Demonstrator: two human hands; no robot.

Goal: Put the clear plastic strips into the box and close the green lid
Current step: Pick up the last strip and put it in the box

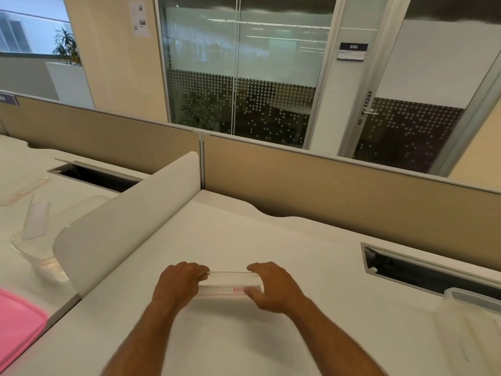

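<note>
**Both hands hold the clear strips on the white desk**

The strips (pixel 227 284) are a small flat bundle of clear plastic with thin red lines and a small red label. The bundle lies on the desk (pixel 244 234), in front of the person. The left hand (pixel 180 280) grips its left end with curled fingers, and the right hand (pixel 271 287) grips its right end, with fingers over the far edge and the thumb at the near edge.

A clear box (pixel 471 297) stands at the right edge of the view, near the cable slot (pixel 423 270); I cannot tell what is in it. A curved white divider (pixel 122 221) separates the next desk on the left. There a clear tub (pixel 38 256) stands with one clear strip leaning in it. A pink lid (pixel 19 321), smooth with rounded corners, lies in the left corner.
</note>
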